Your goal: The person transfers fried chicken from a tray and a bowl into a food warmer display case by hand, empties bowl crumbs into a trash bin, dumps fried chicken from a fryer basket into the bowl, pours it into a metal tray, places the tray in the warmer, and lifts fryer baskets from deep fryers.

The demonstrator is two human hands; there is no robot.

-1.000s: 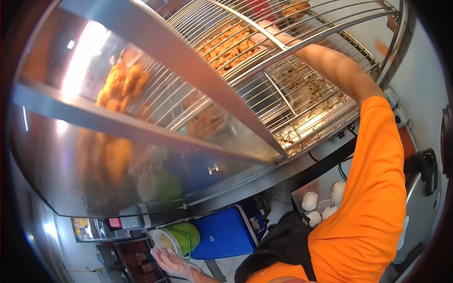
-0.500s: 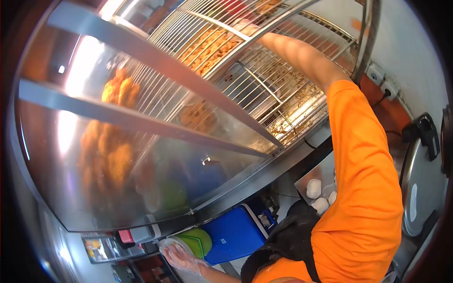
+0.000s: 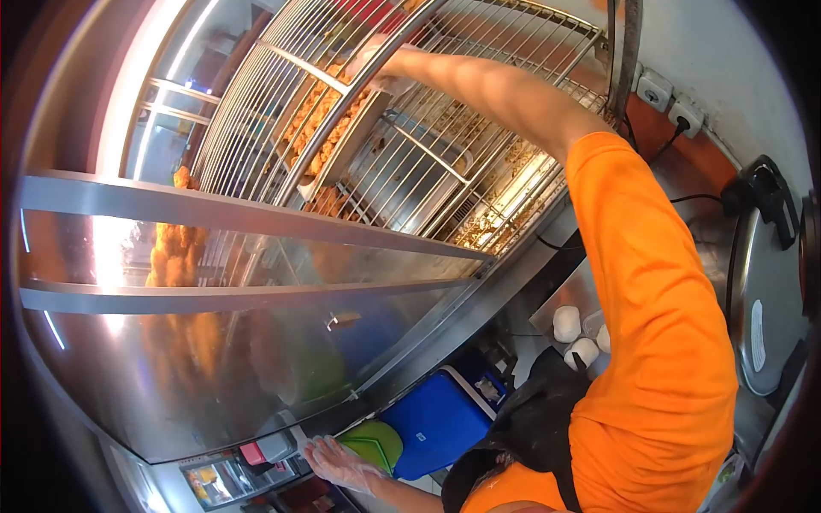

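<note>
My right arm in an orange sleeve reaches into a glass-fronted display cabinet. My right hand point(image 3: 376, 67), in a clear glove, is closed at the far end of a tray point(image 3: 363, 128) of golden fried pieces point(image 3: 323, 124); wire bars partly hide its fingers. The tray lies behind a wire rack point(image 3: 445, 158), over a lower level strewn with crumbs. My left hand point(image 3: 338, 462), also in a clear plastic glove, hangs low outside the cabinet, its fingers spread and holding nothing. Near it is a green bin point(image 3: 376, 443).
Metal-edged glass panels point(image 3: 171, 205) cross the cabinet front, with larger fried pieces point(image 3: 175, 256) behind. A blue cooler box point(image 3: 440, 427) stands below. White round bundles point(image 3: 567, 325) rest near my sleeve. Wall sockets point(image 3: 654, 90) and a lidded metal pot point(image 3: 761, 291) are at right.
The view has shifted, putting the rack farther left. My right hand and the tray sit farther right relative to the rack bars, and more of the tray's side shows. My left hand stays low and open.
</note>
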